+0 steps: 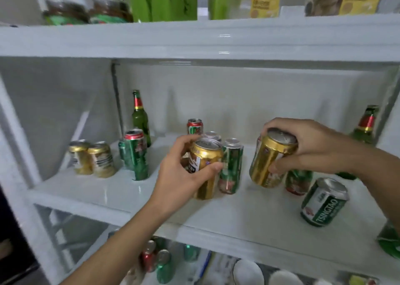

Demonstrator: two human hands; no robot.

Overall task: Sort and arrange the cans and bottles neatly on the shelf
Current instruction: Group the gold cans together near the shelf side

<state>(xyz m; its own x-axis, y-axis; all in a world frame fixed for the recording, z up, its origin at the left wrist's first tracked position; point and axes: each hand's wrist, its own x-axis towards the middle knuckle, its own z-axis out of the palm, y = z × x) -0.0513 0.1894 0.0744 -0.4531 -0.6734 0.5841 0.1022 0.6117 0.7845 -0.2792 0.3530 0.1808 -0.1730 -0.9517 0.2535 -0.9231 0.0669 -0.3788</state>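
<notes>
Left hand wraps a glossy gold can; right grip clamps a second gold can, tilted above the smooth white shelf.

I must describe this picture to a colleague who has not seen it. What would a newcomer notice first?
First, the two hands in the middle of the white shelf, each gripping a gold can: the left hand holds a gold can standing among green cans, and the right hand holds a second gold can, tilted. Next, the green Tsingtao can at the front right and the green bottle at the back left.
</notes>
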